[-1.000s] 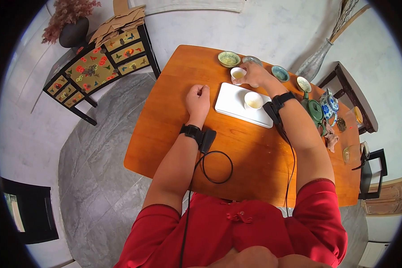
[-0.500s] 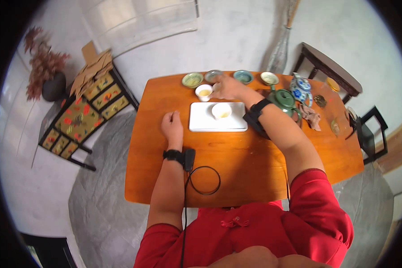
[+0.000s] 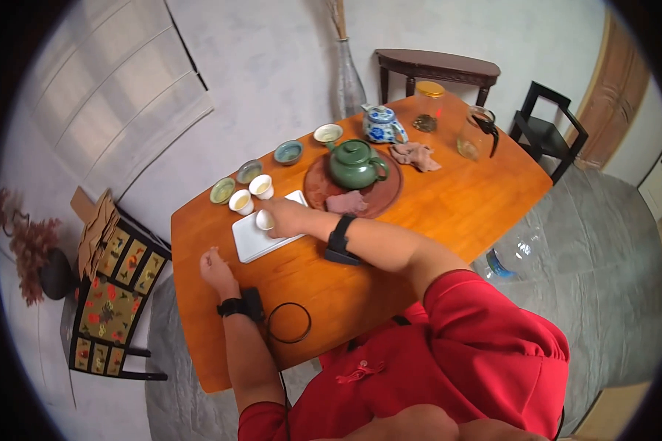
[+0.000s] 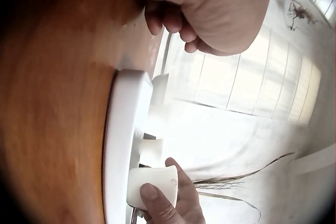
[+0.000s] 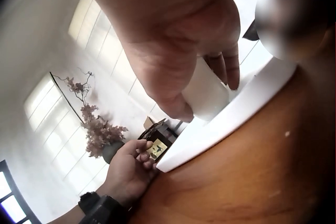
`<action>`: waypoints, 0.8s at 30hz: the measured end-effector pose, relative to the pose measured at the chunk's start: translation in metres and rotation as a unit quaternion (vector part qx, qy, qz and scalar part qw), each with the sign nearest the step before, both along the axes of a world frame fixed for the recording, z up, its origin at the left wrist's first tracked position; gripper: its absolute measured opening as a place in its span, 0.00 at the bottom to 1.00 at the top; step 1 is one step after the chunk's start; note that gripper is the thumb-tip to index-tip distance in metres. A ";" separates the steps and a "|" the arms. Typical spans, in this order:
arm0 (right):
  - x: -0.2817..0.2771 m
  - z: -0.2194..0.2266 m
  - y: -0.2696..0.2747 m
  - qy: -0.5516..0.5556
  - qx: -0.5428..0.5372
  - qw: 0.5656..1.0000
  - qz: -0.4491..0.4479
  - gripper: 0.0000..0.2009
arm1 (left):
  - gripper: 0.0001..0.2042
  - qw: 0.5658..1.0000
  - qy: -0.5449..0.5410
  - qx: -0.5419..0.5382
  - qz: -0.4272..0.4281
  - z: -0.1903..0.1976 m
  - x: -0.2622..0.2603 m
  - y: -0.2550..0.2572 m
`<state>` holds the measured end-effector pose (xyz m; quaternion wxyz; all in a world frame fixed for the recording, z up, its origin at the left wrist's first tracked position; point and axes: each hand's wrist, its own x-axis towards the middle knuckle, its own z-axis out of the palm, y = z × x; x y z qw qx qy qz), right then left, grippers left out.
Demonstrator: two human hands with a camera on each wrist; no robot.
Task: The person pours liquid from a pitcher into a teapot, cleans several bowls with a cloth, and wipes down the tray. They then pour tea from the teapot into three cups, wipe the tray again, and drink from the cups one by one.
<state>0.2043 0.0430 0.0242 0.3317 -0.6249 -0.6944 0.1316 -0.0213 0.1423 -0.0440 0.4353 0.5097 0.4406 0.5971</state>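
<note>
Thumb and fingers of my right hand pinch a small white teacup at the white tray. In the left wrist view the thumb lies across the cup's near side, and the cup stands upright close over the tray. Just behind the tray are two more white cups with pale yellow liquid in them. My left hand rests on the table left of the tray, fingers loosely curled, holding nothing.
Glazed bowls line the back edge. A green teapot stands on a round brown board with a pinkish cloth. Beyond are a blue-and-white teapot, a crumpled cloth, a yellow-lidded jar and a glass pitcher.
My right hand has left a white cup behind the tray and come back to grip the cup on the tray. The left hand stays on the table. The head view has turned right.
</note>
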 end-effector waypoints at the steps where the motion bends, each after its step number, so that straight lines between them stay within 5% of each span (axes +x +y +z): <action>1: -0.001 0.003 -0.004 0.001 0.002 1.000 -0.007 0.29 | 0.07 1.000 -0.004 0.000 0.000 -0.001 -0.001 0.000; 8: 0.012 0.028 -0.071 0.110 -0.006 0.994 -0.017 0.30 | 0.08 0.999 -0.039 0.011 -0.009 -0.001 -0.008 0.000; 13: 0.066 0.036 -0.206 0.126 0.174 0.975 0.049 0.30 | 0.07 0.999 -0.025 0.023 -0.028 -0.004 -0.007 -0.001; 15: 0.084 0.042 -0.269 0.165 0.142 0.976 0.027 0.31 | 0.07 0.999 -0.016 0.023 -0.017 -0.005 -0.010 0.004; 19: 0.106 0.031 -0.395 0.151 0.080 0.970 -0.175 0.31 | 0.07 1.000 -0.015 0.015 -0.022 -0.002 -0.010 -0.001; 24: 0.115 -0.012 -0.505 0.206 0.065 0.887 -0.408 0.32 | 0.08 1.000 0.014 0.015 -0.015 -0.001 -0.010 -0.001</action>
